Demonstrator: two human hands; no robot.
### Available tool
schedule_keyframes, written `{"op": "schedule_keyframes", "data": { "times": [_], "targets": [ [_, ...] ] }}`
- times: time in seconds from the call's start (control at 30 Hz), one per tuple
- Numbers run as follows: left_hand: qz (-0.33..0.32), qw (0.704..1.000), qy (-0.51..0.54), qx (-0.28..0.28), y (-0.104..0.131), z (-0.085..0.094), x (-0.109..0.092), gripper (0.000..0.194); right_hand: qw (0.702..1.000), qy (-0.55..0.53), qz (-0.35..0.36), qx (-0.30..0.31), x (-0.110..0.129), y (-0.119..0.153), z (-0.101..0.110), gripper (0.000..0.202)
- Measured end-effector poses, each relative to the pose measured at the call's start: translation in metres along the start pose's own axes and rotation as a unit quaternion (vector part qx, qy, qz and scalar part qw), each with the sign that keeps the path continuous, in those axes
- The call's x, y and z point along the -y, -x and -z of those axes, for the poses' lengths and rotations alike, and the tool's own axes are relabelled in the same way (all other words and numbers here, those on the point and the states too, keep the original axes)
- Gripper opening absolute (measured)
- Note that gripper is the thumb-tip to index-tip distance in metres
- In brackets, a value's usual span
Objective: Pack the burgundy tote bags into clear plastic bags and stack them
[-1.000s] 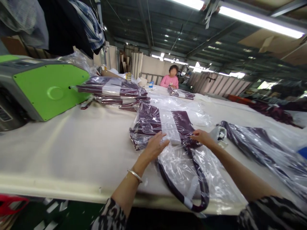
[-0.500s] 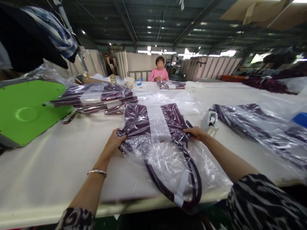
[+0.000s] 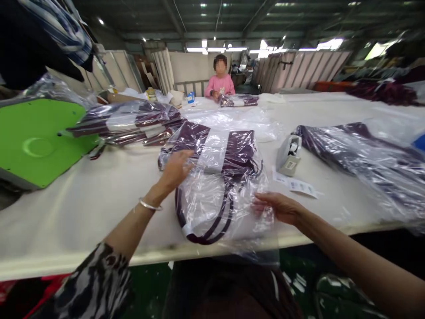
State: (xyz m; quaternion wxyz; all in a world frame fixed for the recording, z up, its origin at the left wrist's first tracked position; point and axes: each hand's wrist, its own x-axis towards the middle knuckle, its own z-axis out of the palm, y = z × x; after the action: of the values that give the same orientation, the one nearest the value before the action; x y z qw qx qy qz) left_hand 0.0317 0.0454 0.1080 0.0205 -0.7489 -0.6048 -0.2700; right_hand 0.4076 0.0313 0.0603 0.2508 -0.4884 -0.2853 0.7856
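Observation:
A dark maroon handbag point(image 3: 241, 144) lies on the table inside a clear plastic bag point(image 3: 206, 190). A pale band wraps its middle, and its long looped handles point(image 3: 217, 228) point toward me. My left hand point(image 3: 177, 170), a silver bangle at its wrist, rests on the left side of the packed handbag with the fingers stretched out. At the lower right, my right hand point(image 3: 280, 207) has the loose plastic between thumb and fingers. Film partly covers those fingertips. Part of the plastic hangs past the table's front edge.
A label dispenser point(image 3: 289, 155) and printed label strip point(image 3: 302, 187) lie to the right. Farther right are more plastic-wrapped maroon goods point(image 3: 352, 146). Wrapped handbags point(image 3: 129, 122) are stacked left, beside a green panel point(image 3: 40, 144). A person in pink point(image 3: 222, 84) sits across the table point(image 3: 83, 212).
My left hand has moved from the handbag's left edge onto its top. My right hand has left the handbag's right edge and come down to the loose plastic. The handles have shifted left.

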Motion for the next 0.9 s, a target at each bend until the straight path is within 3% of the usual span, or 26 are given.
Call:
{"op": "schedule_keyframes", "data": {
  "times": [0.1,0.2,0.27,0.37,0.47,0.67,0.8,0.9],
  "targets": [
    [-0.121,0.982,0.07,0.129,0.059,-0.013,-0.071,0.028,1.0,-0.015,-0.008,0.013,-0.036,0.026,-0.005,0.032],
    [-0.134,0.976,0.043,0.165,0.102,-0.029,-0.126,0.054,1.0,0.01,0.015,0.004,-0.061,0.037,-0.012,0.035],
    [-0.119,0.979,0.008,0.165,0.115,-0.04,-0.145,0.068,0.999,0.033,0.035,0.0,-0.07,0.041,-0.016,0.038],
    [-0.082,0.985,-0.04,0.146,0.115,-0.051,-0.151,0.07,0.997,0.056,0.057,-0.002,-0.077,0.044,-0.022,0.042],
    [-0.046,0.988,-0.05,0.136,0.106,-0.05,-0.136,0.064,0.995,0.073,0.064,0.019,-0.082,0.049,-0.03,0.047],
    [-0.013,0.989,-0.053,0.14,0.107,-0.019,-0.102,0.064,0.989,0.087,0.091,0.08,-0.081,0.053,-0.047,0.052],
    [-0.115,0.984,0.034,0.132,0.139,0.0,-0.121,0.061,0.984,0.085,0.093,0.124,-0.073,0.053,-0.055,0.052],
    [-0.158,0.976,0.075,0.132,0.165,-0.005,-0.148,0.09,0.98,0.084,0.096,0.153,-0.068,0.055,-0.062,0.051]
  ]
}}
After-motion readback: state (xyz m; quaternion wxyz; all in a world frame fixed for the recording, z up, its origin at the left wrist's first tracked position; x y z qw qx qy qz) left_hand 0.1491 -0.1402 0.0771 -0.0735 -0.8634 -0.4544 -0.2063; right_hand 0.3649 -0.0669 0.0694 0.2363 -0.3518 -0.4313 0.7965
